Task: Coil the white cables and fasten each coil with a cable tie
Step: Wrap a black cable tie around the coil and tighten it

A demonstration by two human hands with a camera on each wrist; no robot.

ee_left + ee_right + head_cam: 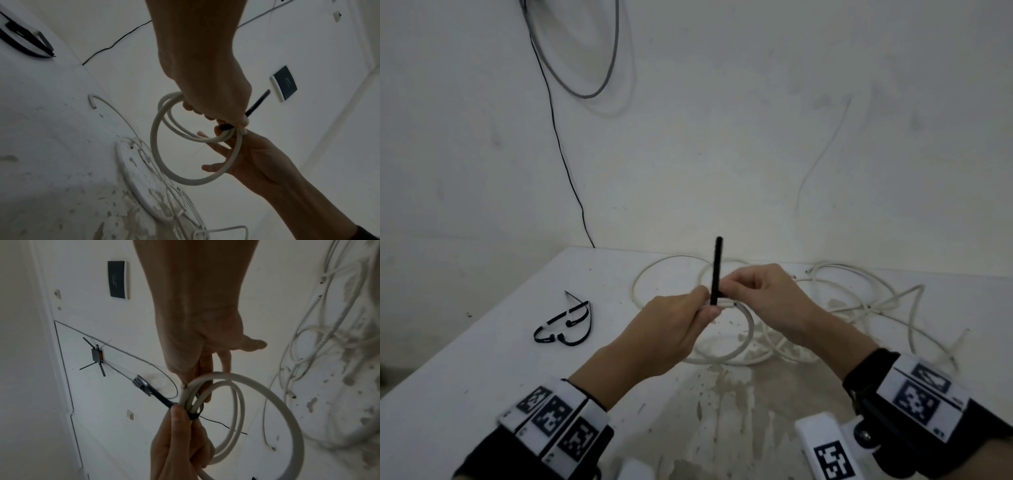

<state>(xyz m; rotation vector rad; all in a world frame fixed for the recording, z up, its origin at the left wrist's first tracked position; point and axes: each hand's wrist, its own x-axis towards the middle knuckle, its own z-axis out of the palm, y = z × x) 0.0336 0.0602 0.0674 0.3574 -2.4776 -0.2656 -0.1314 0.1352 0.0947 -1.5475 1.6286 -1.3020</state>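
Both hands meet above the white table (pixel 482 359), holding a small white cable coil (pixel 748 337) of about three turns. My left hand (pixel 707 308) grips the coil's top, its thumb pressing a black cable tie (pixel 717 267) wrapped round the bundle. The tie's long tail sticks straight up. My right hand (pixel 726 291) pinches the coil right beside the tie, its other fingers spread behind the loop. The coil (pixel 153 142) hangs free below the hands in the left wrist view. The tie (pixel 162 398) circles the coil (pixel 236 377) at my left thumb in the right wrist view.
Several spare black cable ties (pixel 566 325) lie on the table to the left. A tangle of loose white cables (pixel 859 305) spreads over the table's right and back. A dark cable (pixel 558 137) hangs down the wall behind the table.
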